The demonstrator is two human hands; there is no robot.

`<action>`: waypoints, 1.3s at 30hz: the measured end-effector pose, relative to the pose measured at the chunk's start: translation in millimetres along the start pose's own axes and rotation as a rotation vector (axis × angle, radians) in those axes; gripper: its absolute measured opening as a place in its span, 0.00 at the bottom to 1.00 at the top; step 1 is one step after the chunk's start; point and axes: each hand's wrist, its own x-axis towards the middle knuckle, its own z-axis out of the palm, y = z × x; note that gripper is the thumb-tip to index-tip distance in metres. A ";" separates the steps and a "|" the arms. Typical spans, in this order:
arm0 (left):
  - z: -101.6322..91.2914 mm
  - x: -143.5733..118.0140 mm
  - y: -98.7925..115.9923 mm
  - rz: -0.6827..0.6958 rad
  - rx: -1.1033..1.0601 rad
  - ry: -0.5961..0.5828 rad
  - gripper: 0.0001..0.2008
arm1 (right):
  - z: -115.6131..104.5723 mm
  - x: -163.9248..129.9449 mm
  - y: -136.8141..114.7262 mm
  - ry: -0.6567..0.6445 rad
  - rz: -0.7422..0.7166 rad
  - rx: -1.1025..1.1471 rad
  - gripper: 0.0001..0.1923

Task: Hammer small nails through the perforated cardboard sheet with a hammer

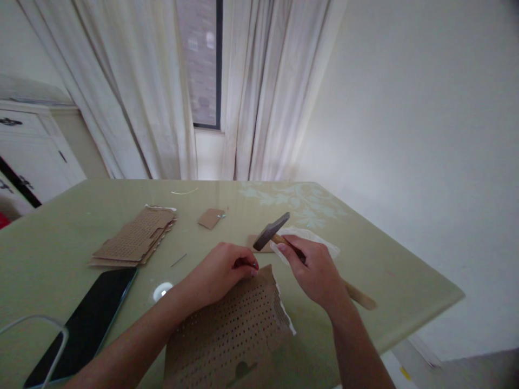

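Note:
My right hand [314, 270] is wrapped round the wooden handle of a hammer [271, 231], its dark metal head raised a little above the table. Just left of the head, my left hand [221, 273] is closed in a pinch over the far edge of a brown cardboard sheet [233, 335]. What those fingertips hold is too small to make out. Rows of small holes cover the sheet, and its right edge is torn and layered. Behind the hammer lie a flat brown piece [261, 246] and a clear plastic bag [324, 244].
On the left are a stack of punched cardboard [135, 237] and a black-screened device [93, 308] with a white cable [60, 337] across it. A thin metal pin [178, 260] and a small cardboard tag [211, 218] lie mid-table. A wall borders the right side.

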 end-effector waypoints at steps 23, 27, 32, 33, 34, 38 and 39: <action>10.1 5.2 -11.0 0.068 -0.055 -0.004 0.07 | -40.4 -25.2 -51.0 -0.071 -0.051 -0.412 0.10; 10.2 4.8 -9.7 0.073 -0.042 -0.006 0.06 | -38.3 -28.9 -50.5 -0.068 -0.060 -0.416 0.10; 11.0 4.1 -8.2 0.086 0.011 -0.005 0.06 | -34.7 -33.4 -51.4 -0.102 -0.054 -0.486 0.11; 11.3 4.2 -8.1 0.083 0.013 -0.003 0.06 | -34.1 -34.4 -51.5 -0.071 -0.054 -0.467 0.11; 11.5 4.3 -8.1 0.080 0.015 -0.003 0.06 | -33.4 -35.5 -51.4 -0.049 -0.056 -0.449 0.12; 12.4 5.4 -9.0 0.070 0.032 -0.006 0.06 | -28.7 -39.9 -48.6 -0.127 -0.039 -0.477 0.11; 12.5 5.5 -9.2 0.064 0.035 -0.005 0.06 | -27.7 -41.0 -47.5 -0.142 -0.031 -0.492 0.11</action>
